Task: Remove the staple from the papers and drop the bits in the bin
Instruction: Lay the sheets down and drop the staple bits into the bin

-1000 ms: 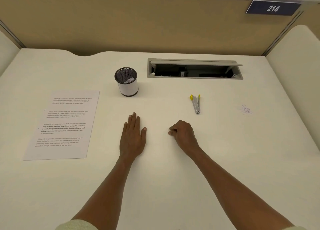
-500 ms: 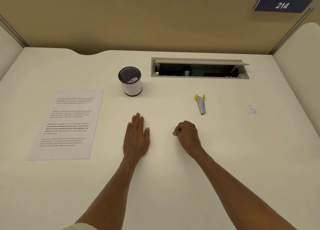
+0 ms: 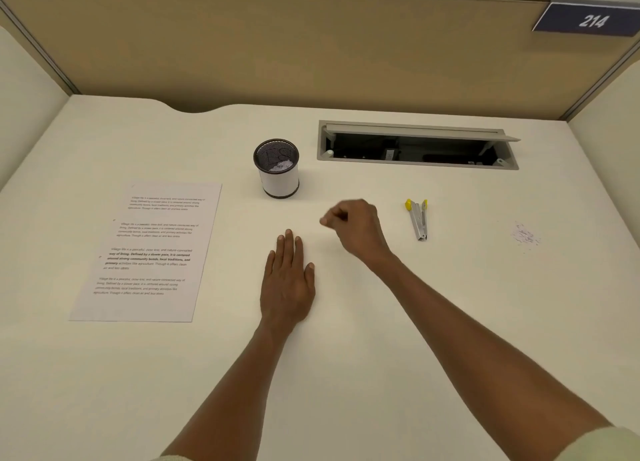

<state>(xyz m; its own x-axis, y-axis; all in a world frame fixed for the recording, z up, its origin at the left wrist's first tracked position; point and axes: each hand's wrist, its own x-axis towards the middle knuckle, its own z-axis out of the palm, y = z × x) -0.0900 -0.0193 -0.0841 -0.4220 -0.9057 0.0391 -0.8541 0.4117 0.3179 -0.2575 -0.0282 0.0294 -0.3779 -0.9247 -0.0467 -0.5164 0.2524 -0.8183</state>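
Observation:
The printed papers (image 3: 152, 249) lie flat on the left of the white desk. A small mesh bin (image 3: 278, 180) with a white band stands behind the desk's middle, with pale scraps inside. My left hand (image 3: 287, 280) rests flat on the desk, fingers straight. My right hand (image 3: 356, 228) hovers to the right of the bin and a little nearer me. Its thumb and forefinger are pinched together on a staple bit too small to make out. The grey staple remover (image 3: 419, 219) with yellow tips lies just right of that hand.
An open cable hatch (image 3: 415, 145) is sunk into the desk behind the staple remover. A small scatter of tiny bits (image 3: 524, 233) lies at the far right. Tan partition walls close the desk at the back and sides.
My right hand has lifted off the desk and moved forward and left toward the bin, fingers still pinched. My left hand has stayed flat in place.

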